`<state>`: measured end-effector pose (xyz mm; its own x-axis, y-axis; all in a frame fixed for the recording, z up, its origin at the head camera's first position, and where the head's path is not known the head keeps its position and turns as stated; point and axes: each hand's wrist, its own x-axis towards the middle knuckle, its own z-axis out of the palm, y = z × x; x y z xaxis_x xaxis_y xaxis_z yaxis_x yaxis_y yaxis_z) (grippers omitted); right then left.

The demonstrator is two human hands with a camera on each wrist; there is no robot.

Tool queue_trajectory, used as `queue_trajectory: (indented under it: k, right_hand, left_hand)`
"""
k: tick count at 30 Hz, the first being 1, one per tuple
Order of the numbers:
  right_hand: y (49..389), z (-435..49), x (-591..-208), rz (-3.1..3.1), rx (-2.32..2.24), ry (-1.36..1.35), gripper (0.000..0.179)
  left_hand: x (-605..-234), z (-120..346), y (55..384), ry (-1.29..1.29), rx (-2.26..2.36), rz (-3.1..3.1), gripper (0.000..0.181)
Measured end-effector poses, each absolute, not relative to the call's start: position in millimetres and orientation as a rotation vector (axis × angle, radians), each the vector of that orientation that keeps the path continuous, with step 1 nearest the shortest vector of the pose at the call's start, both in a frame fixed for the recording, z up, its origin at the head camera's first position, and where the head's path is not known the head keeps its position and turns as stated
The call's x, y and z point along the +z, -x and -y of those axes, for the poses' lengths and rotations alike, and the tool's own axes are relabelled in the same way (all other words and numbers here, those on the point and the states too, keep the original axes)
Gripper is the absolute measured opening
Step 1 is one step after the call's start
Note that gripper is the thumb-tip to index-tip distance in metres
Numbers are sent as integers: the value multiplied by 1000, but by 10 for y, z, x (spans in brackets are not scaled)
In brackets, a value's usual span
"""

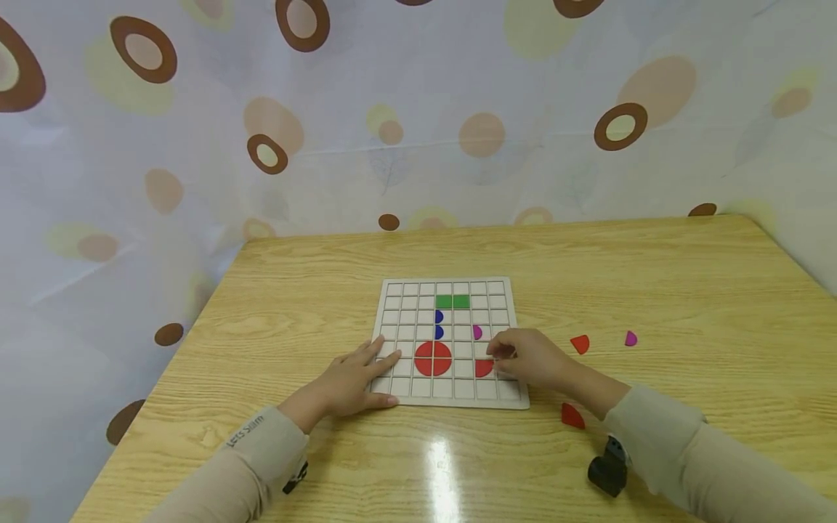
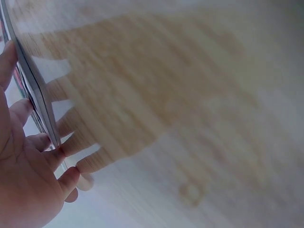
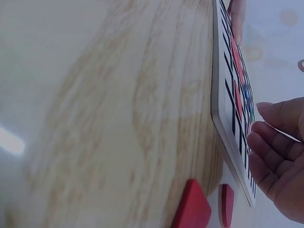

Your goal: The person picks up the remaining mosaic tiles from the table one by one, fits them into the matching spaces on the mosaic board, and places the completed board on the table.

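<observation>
At left, a person's left hand (image 1: pixel 353 381) rests on the near left corner of a flat, square white board ruled in dark grid lines (image 1: pixel 464 388), its fingers spread; the board lies on a pale wood-grain counter (image 1: pixel 314 290). Rightward across the grid, four red quarter-circle pieces (image 1: pixel 440 365) meet as a full disc, two small blue half-round pieces (image 1: pixel 439 332) sit one above the other, two green square pieces (image 1: pixel 445 301) lie side by side, and a magenta rounded piece (image 1: pixel 477 332) stands alone above a single red quarter-circle piece (image 1: pixel 483 368). Beside that last piece is the right hand (image 1: pixel 532 356), fingers bent, thumb slightly apart; nothing shows between them, and I cannot tell whether they touch it. Farther right, two loose red wedge pieces (image 1: pixel 580 344) and a loose magenta piece (image 1: pixel 631 338) lie on the counter. The work looks well along: ten pieces are on the grid, and these three seem left to place.
</observation>
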<state>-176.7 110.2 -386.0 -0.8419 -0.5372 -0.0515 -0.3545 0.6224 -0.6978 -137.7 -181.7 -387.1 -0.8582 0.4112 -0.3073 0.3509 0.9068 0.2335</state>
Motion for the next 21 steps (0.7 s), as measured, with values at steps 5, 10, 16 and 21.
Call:
queue_trajectory:
  k: [5,10,16,21]
  right_hand:
    - [1714,-1204,-3821,-2604,-1047,708,14]
    - [1652,-1304,-3765,-2607,-1063,675,15]
    - [1587,-1421,-3723,-2614,-1085,673,14]
    - [1530,-1509,-3718,-2624,-1084,687,14]
  left_hand:
    - [-3876,1814,1374,-563,239,-2713,70]
    - [-3872,1811,1370,-559,236,-2713,70]
    - [-3874,1814,1366,-558,248,-2714,69]
    - [-3870,1815,1368,-556,248,-2720,69]
